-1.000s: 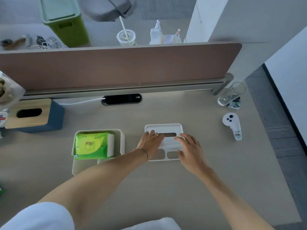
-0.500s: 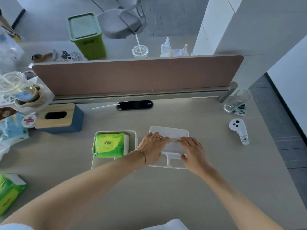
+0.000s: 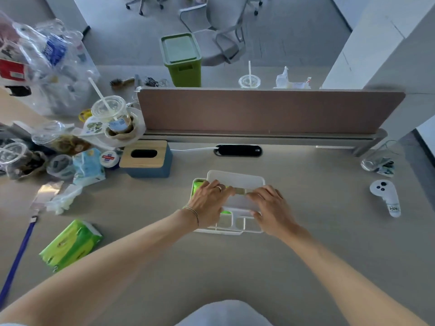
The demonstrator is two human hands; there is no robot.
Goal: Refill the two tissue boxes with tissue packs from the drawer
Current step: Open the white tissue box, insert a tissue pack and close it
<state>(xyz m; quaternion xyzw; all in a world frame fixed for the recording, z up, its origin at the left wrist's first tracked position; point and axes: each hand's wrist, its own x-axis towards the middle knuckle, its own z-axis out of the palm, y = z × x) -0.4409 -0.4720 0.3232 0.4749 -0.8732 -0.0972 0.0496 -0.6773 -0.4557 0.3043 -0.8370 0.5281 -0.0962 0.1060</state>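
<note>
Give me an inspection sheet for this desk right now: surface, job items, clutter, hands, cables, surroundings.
Surface: pale wood-look desk, bare in the middle and on the right.
Job's things: white tissue box with a green pack inside; white lid held over it, not clearly seated. Blue box with wooden lid at the back left, slot dark. Spare green tissue pack lies front left.
Clutter: plastic cups, wrappers and a clear bag piled at left; white controller and a glass at right.
Hands: left hand and right hand both on the lid.
Cables: white cable runs to the black grommet.
Surroundings: brown divider, green bin, office chair beyond.
</note>
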